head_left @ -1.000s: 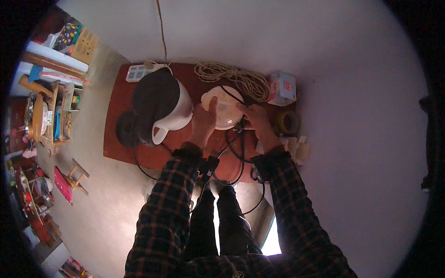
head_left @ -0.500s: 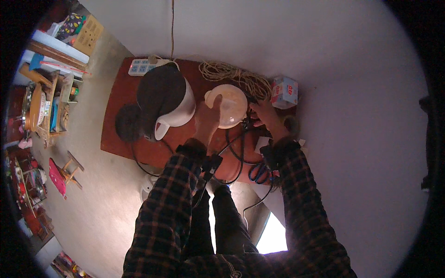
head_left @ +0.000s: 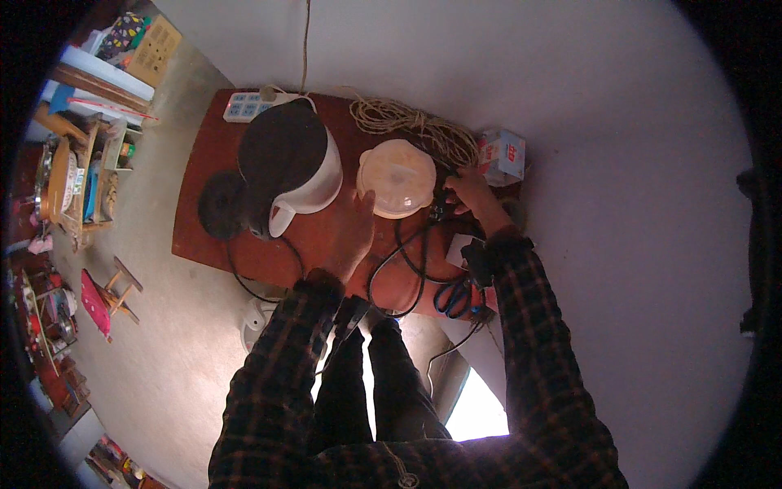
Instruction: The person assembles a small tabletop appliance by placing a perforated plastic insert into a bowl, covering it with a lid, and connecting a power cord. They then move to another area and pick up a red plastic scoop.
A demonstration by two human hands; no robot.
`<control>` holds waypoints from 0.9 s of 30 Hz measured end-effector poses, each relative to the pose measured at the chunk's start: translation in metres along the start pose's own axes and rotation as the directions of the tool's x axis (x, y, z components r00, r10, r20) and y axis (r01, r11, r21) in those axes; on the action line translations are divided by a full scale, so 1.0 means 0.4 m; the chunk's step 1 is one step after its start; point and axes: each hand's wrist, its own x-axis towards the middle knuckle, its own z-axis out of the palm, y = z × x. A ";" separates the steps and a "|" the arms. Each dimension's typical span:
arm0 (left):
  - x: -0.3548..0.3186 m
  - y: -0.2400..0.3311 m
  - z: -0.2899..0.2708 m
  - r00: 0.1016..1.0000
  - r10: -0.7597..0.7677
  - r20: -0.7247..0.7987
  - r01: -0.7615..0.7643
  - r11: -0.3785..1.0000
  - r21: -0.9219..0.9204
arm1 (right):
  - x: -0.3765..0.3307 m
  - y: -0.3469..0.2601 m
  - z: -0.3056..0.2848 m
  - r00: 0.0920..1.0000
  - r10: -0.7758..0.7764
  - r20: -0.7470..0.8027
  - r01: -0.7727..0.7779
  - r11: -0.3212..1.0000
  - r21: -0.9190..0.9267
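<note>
A round cream-coloured bowl with a translucent lid (head_left: 397,175) sits on the reddish-brown table (head_left: 326,261). My left hand (head_left: 352,236) is just below and left of it, open, with fingers stretched up to its near-left rim. To the bowl's right, my right hand (head_left: 475,201) hovers over dark cords, its bent fingers apart; nothing plainly shows in them. Left of the bowl stands a white electric kettle (head_left: 318,187) with a dark lid, its handle toward me. Beside the kettle lies a round black base (head_left: 221,204) with a cord.
A white power strip (head_left: 243,107) lies behind the kettle. Coiled tan rope (head_left: 415,126) runs along the wall, and a small white-and-red box (head_left: 501,157) stands at the right corner. Black cable (head_left: 423,261) loops near the front edge. A stool (head_left: 106,297) stands on the floor at left.
My left hand has drawn back down and left from the bowl's top to its near-left rim. My right hand has shifted slightly and stays beside the bowl.
</note>
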 end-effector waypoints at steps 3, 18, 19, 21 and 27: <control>-0.053 -0.045 -0.032 0.985 -0.160 0.064 0.158 0.987 0.040 | 0.012 0.008 0.006 0.999 -0.016 -0.051 0.016 1.000 0.005; -0.218 -0.184 -0.047 0.966 -0.156 0.208 0.132 0.983 0.125 | 0.028 -0.080 -0.039 0.871 -0.484 -0.084 0.464 0.867 -0.183; -0.219 -0.192 -0.040 0.974 -0.113 0.198 0.095 0.991 0.098 | 0.024 -0.095 -0.039 0.869 -0.488 -0.077 0.475 0.869 -0.141; -0.225 -0.201 -0.030 0.972 -0.111 0.206 0.095 0.992 0.082 | 0.002 -0.135 -0.040 0.939 -0.335 -0.080 0.339 0.940 0.040; -0.208 -0.169 -0.033 0.981 -0.071 0.182 0.064 0.997 0.048 | -0.056 -0.250 0.001 0.993 -0.121 0.012 0.120 0.991 0.054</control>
